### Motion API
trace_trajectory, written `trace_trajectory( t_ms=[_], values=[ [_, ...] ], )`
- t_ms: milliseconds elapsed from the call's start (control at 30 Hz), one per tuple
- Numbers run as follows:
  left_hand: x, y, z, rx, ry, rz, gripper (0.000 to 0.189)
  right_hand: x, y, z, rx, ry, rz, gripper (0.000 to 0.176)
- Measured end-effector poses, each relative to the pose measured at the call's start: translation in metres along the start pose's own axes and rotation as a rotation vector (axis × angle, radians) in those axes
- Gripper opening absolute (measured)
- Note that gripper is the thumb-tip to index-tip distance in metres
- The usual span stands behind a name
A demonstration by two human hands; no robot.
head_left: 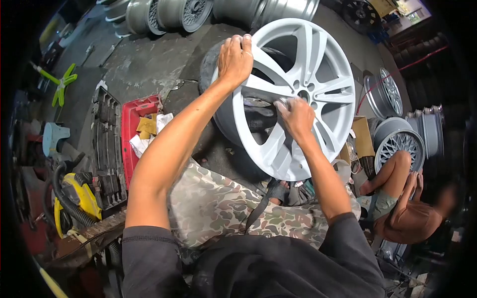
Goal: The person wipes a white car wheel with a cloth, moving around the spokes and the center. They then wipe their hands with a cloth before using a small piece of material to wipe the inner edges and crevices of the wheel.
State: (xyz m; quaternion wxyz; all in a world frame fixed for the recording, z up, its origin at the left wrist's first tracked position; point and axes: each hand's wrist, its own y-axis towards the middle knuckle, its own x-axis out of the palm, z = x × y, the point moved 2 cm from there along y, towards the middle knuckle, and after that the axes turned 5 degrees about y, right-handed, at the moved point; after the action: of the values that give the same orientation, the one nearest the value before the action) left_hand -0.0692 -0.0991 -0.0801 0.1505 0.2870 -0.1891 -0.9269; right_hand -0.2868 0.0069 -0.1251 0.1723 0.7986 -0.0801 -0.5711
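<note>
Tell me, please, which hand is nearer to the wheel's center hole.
Right: the right hand is close beside the center hole; the left hand is farther, at the rim.

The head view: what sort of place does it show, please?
It is probably a vehicle workshop, perhaps for refinishing. A grey wheel without a tyre is being handled, other wheels are at the right and top, and what looks like a car grille is at the left.

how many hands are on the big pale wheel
2: the left hand on the rim at upper left, and the right hand at a spoke near the hub. Part of the wheel's far side is hidden.
</note>
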Motion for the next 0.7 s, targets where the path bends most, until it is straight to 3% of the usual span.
trace_trajectory(
  t_ms=[33, 67, 167, 200, 267, 333, 400, 467, 533, 600, 667, 700],
  values=[
    [0.0, -0.001, 0.002, -0.002, 0.016, 0.02, 0.051, -0.008, -0.001, -0.004, 0.197, -0.037, -0.176, 0.047],
    [0.0, -0.003, 0.003, -0.001, 0.032, 0.032, 0.052, -0.005, 0.0, -0.002, 0.194, -0.033, -0.182, 0.047],
    [0.003, 0.0, 0.003, -0.004, 0.024, -0.008, 0.052, -0.004, 0.008, 0.003, -0.171, -0.013, 0.043, 0.038],
    [0.003, 0.001, 0.002, -0.014, 0.02, -0.027, 0.052, -0.005, 0.01, 0.001, -0.167, -0.016, 0.045, 0.038],
    [0.003, -0.001, 0.0, -0.025, 0.013, -0.019, 0.051, -0.003, 0.011, -0.01, -0.347, -0.072, 0.082, 0.034],
    [0.001, -0.002, 0.001, -0.022, 0.032, -0.009, 0.052, 0.002, 0.005, -0.001, -0.294, -0.056, 0.099, 0.034],
    [0.001, -0.001, 0.002, -0.036, 0.027, -0.013, 0.051, -0.001, 0.001, 0.011, -0.048, -0.075, -0.099, 0.029],
    [0.002, 0.0, 0.004, -0.04, 0.024, -0.026, 0.051, -0.01, 0.009, 0.013, -0.069, -0.076, -0.128, 0.026],
    [0.005, 0.001, 0.002, -0.037, 0.012, -0.041, 0.052, -0.019, 0.028, -0.002, -0.428, -0.053, -0.031, 0.025],
    [0.005, 0.001, -0.002, -0.037, 0.004, -0.046, 0.052, -0.022, 0.04, -0.034, -0.499, -0.063, -0.037, 0.028],
    [0.004, 0.002, -0.004, -0.071, -0.036, -0.054, 0.055, -0.032, 0.048, -0.074, -0.769, 0.066, 0.107, 0.019],
    [0.003, 0.001, -0.003, -0.069, -0.033, -0.055, 0.055, -0.036, 0.053, -0.082, -0.768, 0.068, 0.109, 0.019]
  ],
)
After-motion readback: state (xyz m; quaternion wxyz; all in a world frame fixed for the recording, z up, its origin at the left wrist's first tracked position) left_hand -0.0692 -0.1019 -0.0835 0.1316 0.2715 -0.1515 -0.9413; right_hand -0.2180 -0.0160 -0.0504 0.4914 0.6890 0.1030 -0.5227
